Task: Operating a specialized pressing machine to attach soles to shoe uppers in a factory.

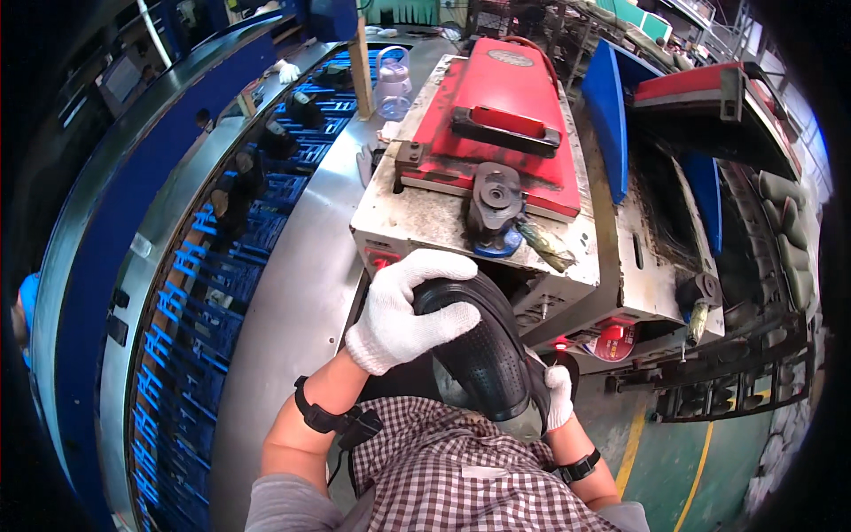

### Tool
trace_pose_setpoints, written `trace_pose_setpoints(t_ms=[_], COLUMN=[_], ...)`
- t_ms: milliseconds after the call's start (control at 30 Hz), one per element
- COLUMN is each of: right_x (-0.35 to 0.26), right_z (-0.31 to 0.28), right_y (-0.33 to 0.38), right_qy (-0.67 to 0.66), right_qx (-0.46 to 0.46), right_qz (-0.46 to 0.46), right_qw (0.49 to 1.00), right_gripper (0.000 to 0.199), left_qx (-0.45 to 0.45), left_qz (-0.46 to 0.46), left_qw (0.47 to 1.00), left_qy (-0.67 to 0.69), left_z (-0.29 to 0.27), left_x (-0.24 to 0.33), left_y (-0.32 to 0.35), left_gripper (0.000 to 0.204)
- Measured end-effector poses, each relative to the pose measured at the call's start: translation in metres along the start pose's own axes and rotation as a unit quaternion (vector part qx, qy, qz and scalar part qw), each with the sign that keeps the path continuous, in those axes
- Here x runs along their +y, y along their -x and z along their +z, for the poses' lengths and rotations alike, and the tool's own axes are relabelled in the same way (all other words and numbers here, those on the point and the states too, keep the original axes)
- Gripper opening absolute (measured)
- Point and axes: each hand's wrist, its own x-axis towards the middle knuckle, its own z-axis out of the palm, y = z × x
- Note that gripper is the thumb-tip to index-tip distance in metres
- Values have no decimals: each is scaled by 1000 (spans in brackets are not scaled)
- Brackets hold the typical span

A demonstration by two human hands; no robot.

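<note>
A black rubber shoe sole [483,359], dotted with small holes, is held in front of my checked apron [443,461]. It looks attached to a dark shoe, whose upper is mostly hidden. My left hand [412,310], in a white knit glove, is closed over the upper left edge, thumb and fingers apart around it. At the lower right edge, my right hand [558,396] is also gloved and grips the same shoe; its fingertips are partly out of sight. Just beyond stands a white machine [390,217] with a red lid [505,97] and a black clamp [496,199].
To the left runs a conveyor [191,355] of blue rods carrying dark shoes, beside a metal ledge [284,301]. A clear jug [392,84] stands on it. At right are another machine with a raised red lid [691,84] and a rack [736,386].
</note>
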Motion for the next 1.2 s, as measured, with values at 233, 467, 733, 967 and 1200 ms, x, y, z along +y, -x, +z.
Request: trace_pose_setpoints(t_ms=[233, 467, 733, 967, 1200], right_x=[18, 31, 27, 65, 59], right_z=[11, 5, 92, 155, 171], right_y=[-12, -35, -66, -143, -161], right_qy=[-143, -116, 77, 367, 659], right_qx=[14, 16, -43, -143, -271], right_qz=[89, 123, 102, 4, -10], right_qw=[986, 985, 991, 919, 701], right_gripper=[87, 85, 91, 80, 74], left_qx=[107, 159, 328, 283, 482], left_qz=[14, -67, -50, -98, -205], left_qw=[989, 985, 942, 914, 771], left_qy=[-103, -7, -52, 274, 362], left_z=[-2, -16, -47, -52, -146], left_x=[-7, -7, -22, -33, -27], left_y=[8, 23, 48, 107, 120], left_gripper=[64, 64, 61, 84, 40])
